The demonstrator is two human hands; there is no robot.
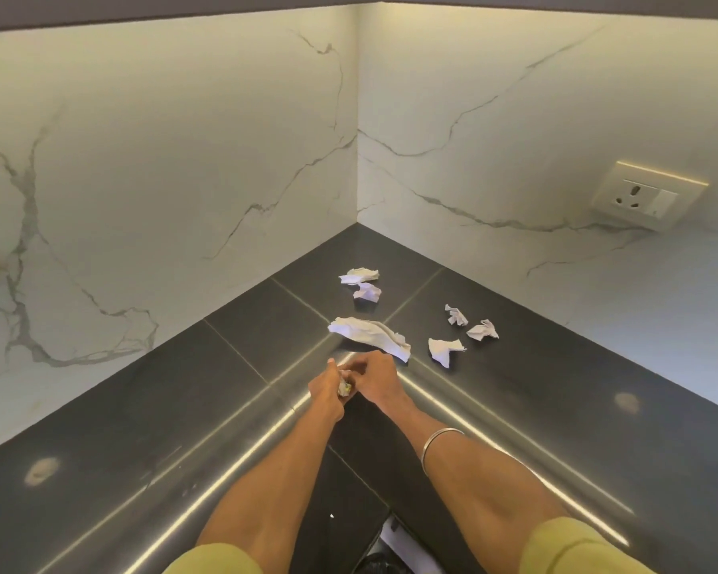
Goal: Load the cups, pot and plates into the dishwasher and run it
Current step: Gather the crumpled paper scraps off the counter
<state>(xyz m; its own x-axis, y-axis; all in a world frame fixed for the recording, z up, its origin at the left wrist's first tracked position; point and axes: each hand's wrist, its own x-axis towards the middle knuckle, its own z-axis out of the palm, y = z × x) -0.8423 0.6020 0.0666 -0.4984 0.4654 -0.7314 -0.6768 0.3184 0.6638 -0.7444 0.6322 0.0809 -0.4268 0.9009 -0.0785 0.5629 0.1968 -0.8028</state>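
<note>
— Do we see any words or numbers here?

— No, we find none. The wall socket (643, 199) has only holes and a switch, with no letters we can read.

— What about the little thing held between the hands?

— The small wrapper (344, 387) shows some yellow and white, but it is too tiny and blurry for us to read.

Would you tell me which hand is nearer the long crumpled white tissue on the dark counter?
Right. The right hand sits just below the long crumpled white tissue; the left hand lies further down-left.
</note>
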